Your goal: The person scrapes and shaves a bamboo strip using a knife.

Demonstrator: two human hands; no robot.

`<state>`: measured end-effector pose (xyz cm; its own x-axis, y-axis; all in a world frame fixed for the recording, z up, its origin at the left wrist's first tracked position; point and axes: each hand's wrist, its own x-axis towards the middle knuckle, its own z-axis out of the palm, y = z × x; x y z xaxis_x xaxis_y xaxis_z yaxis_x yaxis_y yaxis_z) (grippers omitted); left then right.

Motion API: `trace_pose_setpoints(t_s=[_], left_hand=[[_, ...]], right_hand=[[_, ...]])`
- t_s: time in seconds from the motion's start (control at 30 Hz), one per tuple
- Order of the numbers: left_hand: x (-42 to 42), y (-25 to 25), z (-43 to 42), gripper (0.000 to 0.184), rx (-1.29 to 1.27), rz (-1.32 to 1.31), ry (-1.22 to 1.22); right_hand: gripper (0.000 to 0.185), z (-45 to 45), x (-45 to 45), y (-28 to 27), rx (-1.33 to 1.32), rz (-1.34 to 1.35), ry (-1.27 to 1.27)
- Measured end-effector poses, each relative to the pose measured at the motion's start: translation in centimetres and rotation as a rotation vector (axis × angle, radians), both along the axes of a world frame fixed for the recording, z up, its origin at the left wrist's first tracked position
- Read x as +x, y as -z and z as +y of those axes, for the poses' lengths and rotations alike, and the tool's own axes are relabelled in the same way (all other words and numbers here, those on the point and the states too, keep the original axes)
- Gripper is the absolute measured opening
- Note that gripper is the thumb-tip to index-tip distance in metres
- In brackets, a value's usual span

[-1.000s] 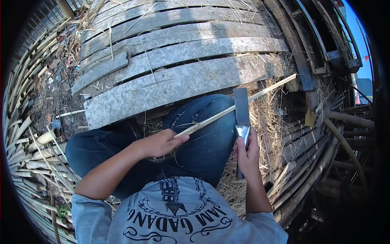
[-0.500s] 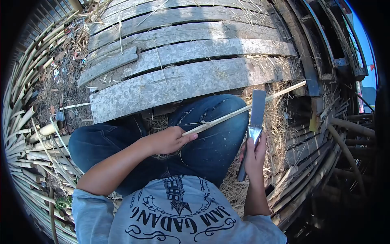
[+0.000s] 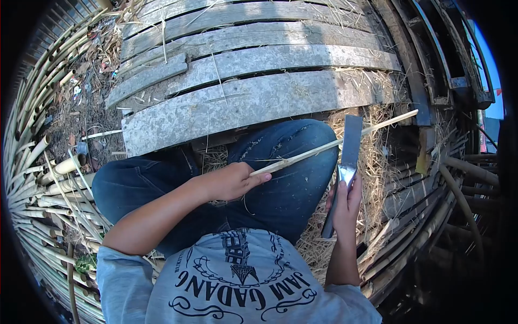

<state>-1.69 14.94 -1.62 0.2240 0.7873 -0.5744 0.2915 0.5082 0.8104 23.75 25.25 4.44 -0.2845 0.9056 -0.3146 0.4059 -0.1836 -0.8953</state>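
Observation:
My left hand (image 3: 233,181) is closed round the near end of a thin pale bamboo strip (image 3: 307,154), which slants up to the right across my right knee. My right hand (image 3: 345,202) grips the handle of a broad-bladed knife (image 3: 352,141). The flat dark blade points upward and crosses the strip just beyond the knee; whether they touch is hard to tell. Shiny metal wraps the base of the blade, and the dark handle end sticks out below my fingers. A thin sliver curls along the strip near my left hand.
Weathered wooden planks (image 3: 259,100) lie in front of my crossed legs. Straw and shavings (image 3: 375,178) cover the ground at right. Bamboo poles (image 3: 59,186) are stacked at left, with more at the lower right. A short loose board (image 3: 147,80) rests on the planks. Dark timber frames stand upper right.
Both hands, the strip and the knife have shifted rightward in view, along with my legs and the planks. The blade has tilted slightly to the right. Both grips are unchanged.

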Motion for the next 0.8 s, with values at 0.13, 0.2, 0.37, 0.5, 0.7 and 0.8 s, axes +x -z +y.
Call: trace_pose_setpoints(t_s=[0.13,0.2,0.37,0.5,0.7,0.8], left_hand=[[-0.4,0.4,-0.1,0.074,0.027,-0.005,0.002],[-0.3,0.3,0.0,0.073,0.036,-0.01,0.008],[-0.3,0.3,-0.1,0.073,0.037,0.011,-0.002],[-0.1,-0.2,0.1,0.074,0.027,0.012,-0.001],[-0.2,0.1,0.0,0.073,0.031,0.007,0.016],[-0.3,-0.4,0.1,0.073,-0.013,0.001,0.013]], right_hand=[[0.022,-0.9,0.4,-0.7,-0.072,-0.185,-0.347],[0.02,0.0,0.5,-1.2,-0.16,-0.095,-0.191],[0.021,-1.5,0.5,0.1,-0.095,-0.173,-0.341],[0.016,-0.4,0.4,0.2,-0.098,0.031,-0.075],[0.024,-2.2,0.4,-1.0,-0.232,-0.133,-0.36],[0.023,-1.5,0.3,0.8,-0.103,0.092,0.01]])
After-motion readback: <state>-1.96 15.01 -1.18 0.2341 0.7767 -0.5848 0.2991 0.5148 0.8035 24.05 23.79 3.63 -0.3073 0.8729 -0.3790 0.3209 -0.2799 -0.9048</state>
